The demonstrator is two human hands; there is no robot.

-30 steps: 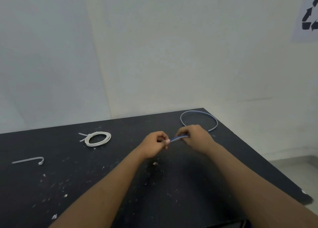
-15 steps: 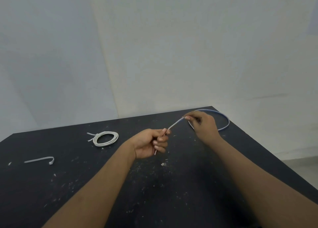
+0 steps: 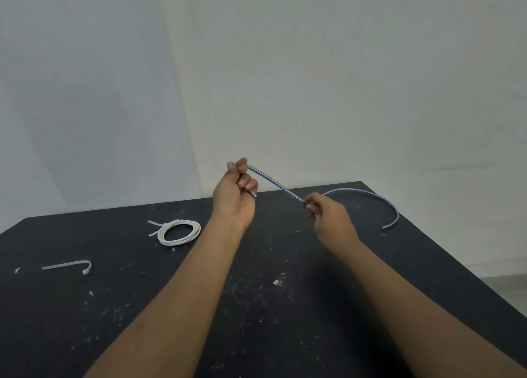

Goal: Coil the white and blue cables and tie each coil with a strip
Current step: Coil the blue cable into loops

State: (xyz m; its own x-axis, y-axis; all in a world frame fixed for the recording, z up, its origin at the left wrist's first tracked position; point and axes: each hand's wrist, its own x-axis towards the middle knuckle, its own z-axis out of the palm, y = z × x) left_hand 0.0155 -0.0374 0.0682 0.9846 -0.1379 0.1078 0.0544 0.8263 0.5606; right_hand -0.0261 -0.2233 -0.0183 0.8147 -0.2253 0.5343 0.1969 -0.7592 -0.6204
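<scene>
Head view showed my left hand [image 3: 235, 195] fisted round one end of the blue cable [image 3: 273, 182], held above the table [image 3: 285, 320], my right hand [image 3: 330, 218] pinching it further along; its springy tail lay near the far edge and could have whipped off once I looped it

Black worktop [image 3: 313, 335], scuffed, white flecks [image 3: 276, 282] scattered across it. Tied white cable coil [image 3: 179, 232] sits left of centre, loose white strip [image 3: 67, 265] near left edge, blue cable [image 3: 392, 223] tail resting far right.
</scene>
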